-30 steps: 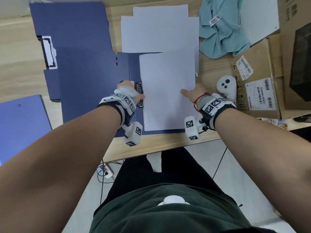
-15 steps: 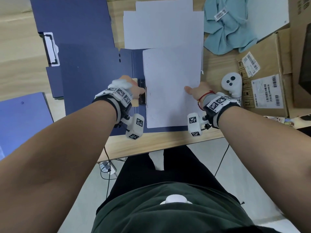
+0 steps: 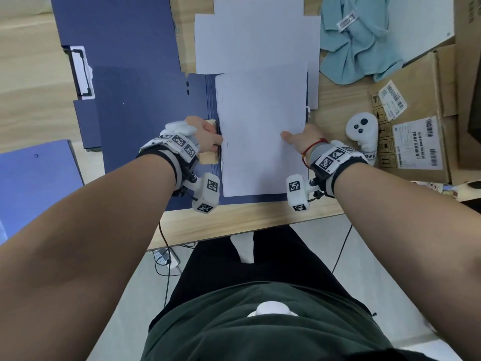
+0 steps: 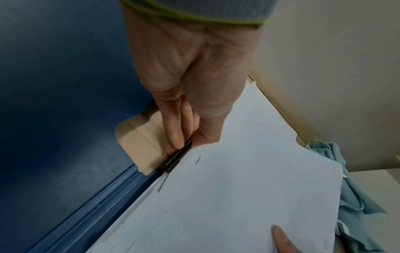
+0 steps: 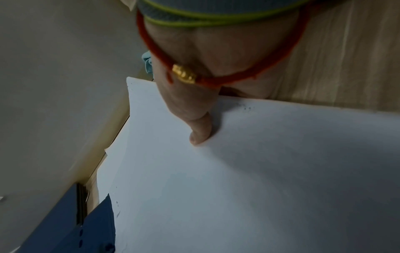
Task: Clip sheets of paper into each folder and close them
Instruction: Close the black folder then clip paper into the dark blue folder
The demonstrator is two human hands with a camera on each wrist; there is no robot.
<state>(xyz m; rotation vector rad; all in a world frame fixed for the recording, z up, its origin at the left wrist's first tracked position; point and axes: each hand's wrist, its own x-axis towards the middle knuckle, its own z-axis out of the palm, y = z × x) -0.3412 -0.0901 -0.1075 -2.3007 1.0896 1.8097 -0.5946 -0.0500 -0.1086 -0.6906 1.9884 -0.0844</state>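
Note:
An open dark blue folder [image 3: 156, 121] lies on the wooden desk with white sheets of paper [image 3: 260, 126] on its right half. My left hand [image 3: 205, 136] pinches the black clip [image 4: 176, 158] by the folder's spine, fingers and thumb curled on it at the sheets' left edge. My right hand [image 3: 296, 139] holds the sheets' right edge, thumb [image 5: 200, 131] on top and the other fingers hidden beneath. A second open blue folder [image 3: 114, 35] with a white clip [image 3: 82, 71] lies behind. A closed blue folder [image 3: 33, 183] sits at the left.
A loose stack of white paper [image 3: 257, 40] lies beyond the open folder. A teal cloth [image 3: 359, 40], a white controller [image 3: 361, 131] and cardboard boxes [image 3: 421, 121] crowd the right side. The desk's front edge [image 3: 247, 225] runs just below my wrists.
The sheets have slid left so their edge now sits at the clip. My left hand's grip on the clip has stayed in place.

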